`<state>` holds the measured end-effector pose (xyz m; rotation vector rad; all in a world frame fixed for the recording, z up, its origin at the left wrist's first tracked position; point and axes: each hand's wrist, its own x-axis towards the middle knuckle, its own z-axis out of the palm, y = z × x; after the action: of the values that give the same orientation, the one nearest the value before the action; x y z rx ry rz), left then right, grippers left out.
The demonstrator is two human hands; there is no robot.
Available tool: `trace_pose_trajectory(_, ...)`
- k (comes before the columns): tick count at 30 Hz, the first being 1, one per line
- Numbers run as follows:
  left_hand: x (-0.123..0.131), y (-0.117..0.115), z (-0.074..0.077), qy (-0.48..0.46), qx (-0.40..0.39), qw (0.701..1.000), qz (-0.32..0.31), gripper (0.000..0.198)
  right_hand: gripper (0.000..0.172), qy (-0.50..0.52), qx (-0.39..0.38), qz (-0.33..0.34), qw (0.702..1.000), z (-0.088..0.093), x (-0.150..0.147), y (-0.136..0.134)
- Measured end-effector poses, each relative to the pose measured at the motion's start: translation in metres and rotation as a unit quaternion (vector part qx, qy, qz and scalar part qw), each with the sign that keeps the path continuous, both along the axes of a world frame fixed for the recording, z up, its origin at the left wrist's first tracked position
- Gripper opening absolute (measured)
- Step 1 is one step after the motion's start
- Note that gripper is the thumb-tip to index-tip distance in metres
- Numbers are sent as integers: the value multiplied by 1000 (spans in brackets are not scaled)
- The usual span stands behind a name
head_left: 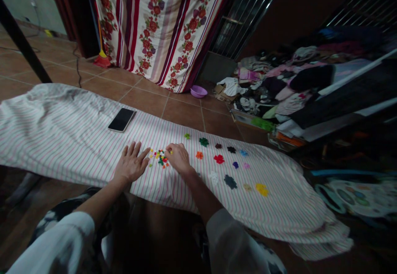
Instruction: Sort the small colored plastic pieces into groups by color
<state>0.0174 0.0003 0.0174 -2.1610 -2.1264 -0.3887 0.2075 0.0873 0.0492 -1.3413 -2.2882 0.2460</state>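
Note:
My left hand [132, 162] lies flat on the striped cloth [93, 141], fingers spread, its thumb side beside a mixed pile of small coloured pieces [161, 158]. At the right side of that pile my right hand [178, 157] is bent down with fingertips pinched together; whatever they hold, if anything, is too small to make out. Beyond it, little heaps sorted by colour lie on the cloth, among them a red heap [218, 159], an orange heap [199, 155], a dark green heap [204, 142], a dark grey heap [230, 181] and a yellow heap [262, 189].
A phone [122, 120] lies on the cloth to the left. On the tiled floor behind stand a purple bowl [199, 91] and a broom [102, 58] near a flowered curtain [151, 25]. Piled clothes [279, 75] fill the back right.

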Motion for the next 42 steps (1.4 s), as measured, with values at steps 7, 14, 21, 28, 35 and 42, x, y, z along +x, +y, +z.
trace_pose_trajectory(7,0,-1,2,6,-10,1000,3,51,11,80,10,-14,997,-6,16,-16)
trace_pose_trajectory(14,0,-2,2,10,-19,1000,5,51,22,134,51,-56,988,-12,63,-30)
trace_pose_trajectory(21,0,-3,4,28,-16,999,6,51,27,155,102,-174,967,-27,139,-42)
trace_pose_trajectory(28,0,-3,1,40,-10,999,7,51,33,163,34,-253,953,-34,184,-42)
trace_pose_trajectory(35,-1,-4,2,53,-19,998,4,51,33,153,14,-281,947,-49,183,-37)
trace_pose_trajectory(42,-2,-3,0,69,-19,997,5,52,34,159,72,-258,950,-61,180,-37)
